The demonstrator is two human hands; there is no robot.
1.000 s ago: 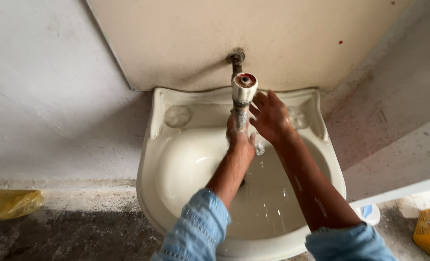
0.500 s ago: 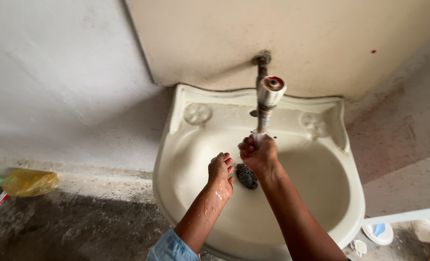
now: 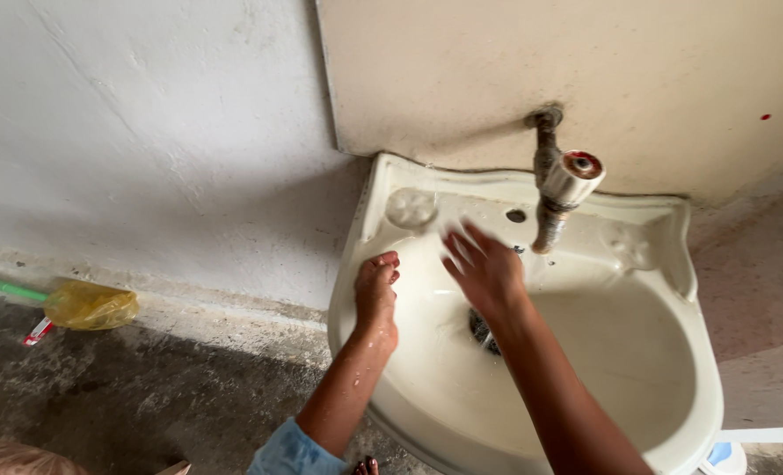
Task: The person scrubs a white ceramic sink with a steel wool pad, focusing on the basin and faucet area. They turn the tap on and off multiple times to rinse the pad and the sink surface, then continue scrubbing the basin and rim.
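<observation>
Both of my hands have come out from under the tap (image 3: 560,189) since half a second ago, and the view has swung left, so the basin (image 3: 637,369) now sits at the right. My left hand (image 3: 375,290) is loosely curled, holding nothing, its fingertips resting on the basin's left rim. My right hand (image 3: 484,268) is spread open and blurred above the bowl, also empty, left of the spout and apart from it. Below its wrist the dark drain (image 3: 484,330) shows at the bowl's bottom. I cannot tell whether water runs from the spout. My forearms look wet. On the floor (image 3: 145,396) by the wall lies a yellow bag (image 3: 91,305). I judge the risk is drips: wet hands leaving the bowl could wet the floor and make it slippery.
</observation>
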